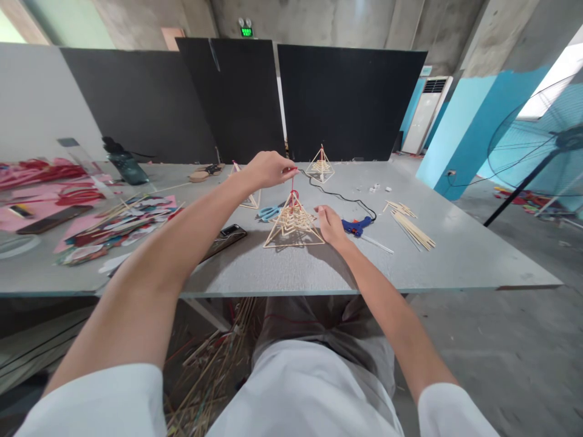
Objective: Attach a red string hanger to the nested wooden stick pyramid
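Note:
A pyramid frame of thin wooden sticks (294, 226) stands on the grey table in front of me, with smaller stick layers inside. From its top a red cord (293, 182) runs up to my left hand (272, 169), which pinches it between thumb and fingers. My right hand (330, 226) is beside the frame's right edge, its fingers close together; whether it grips a stick is too small to tell. Light blue scissors (268, 213) lie behind the frame on the left, and a blue glue gun (357, 226) lies right of my right hand.
Another stick pyramid (321, 165) stands farther back, and one more is partly behind my left forearm. Loose sticks (413, 230) lie on the right. Phone (232, 232), coloured scraps (122, 224) and a dark bottle (125, 162) are on the left. A black cord (337, 194) crosses behind.

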Tool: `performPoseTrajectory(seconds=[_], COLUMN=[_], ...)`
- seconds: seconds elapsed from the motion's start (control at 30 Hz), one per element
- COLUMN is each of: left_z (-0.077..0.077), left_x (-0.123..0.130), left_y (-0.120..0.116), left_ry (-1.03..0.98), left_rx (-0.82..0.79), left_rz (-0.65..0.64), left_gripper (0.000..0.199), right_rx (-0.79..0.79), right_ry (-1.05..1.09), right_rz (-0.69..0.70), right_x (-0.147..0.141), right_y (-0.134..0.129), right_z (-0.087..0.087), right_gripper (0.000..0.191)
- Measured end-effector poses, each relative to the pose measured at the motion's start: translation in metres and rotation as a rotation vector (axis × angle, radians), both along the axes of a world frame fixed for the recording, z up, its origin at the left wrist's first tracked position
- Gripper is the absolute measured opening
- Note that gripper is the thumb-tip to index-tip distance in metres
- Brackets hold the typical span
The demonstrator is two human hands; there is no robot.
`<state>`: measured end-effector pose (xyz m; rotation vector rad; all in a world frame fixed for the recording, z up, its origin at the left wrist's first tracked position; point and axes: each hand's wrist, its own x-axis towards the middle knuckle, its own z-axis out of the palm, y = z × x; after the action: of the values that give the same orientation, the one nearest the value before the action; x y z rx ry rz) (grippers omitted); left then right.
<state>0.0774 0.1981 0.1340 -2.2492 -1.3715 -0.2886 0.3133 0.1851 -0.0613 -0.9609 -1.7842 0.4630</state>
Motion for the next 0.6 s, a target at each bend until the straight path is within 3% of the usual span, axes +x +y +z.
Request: performPoseTrajectory(seconds=[0.27,0.6], left_z=[0.0003,-0.0004], left_x=[-0.0018,-0.0012], left_y=[0.0002,-0.0012], left_ry=[0.008,0.015], left_rx=[0.009,0.001], left_rz=[-0.001,-0.005], left_gripper=[0.05,0.05], right_rx=[0.005,-0.065], right_ry=[-0.005,-0.019], right_rz=[-0.007,-0.002], right_x=[-0.0003,-0.0026], right_y=[0.0019,0.0032], right_z=[-0.0009,-0.0054], right_gripper=[0.071,0.052])
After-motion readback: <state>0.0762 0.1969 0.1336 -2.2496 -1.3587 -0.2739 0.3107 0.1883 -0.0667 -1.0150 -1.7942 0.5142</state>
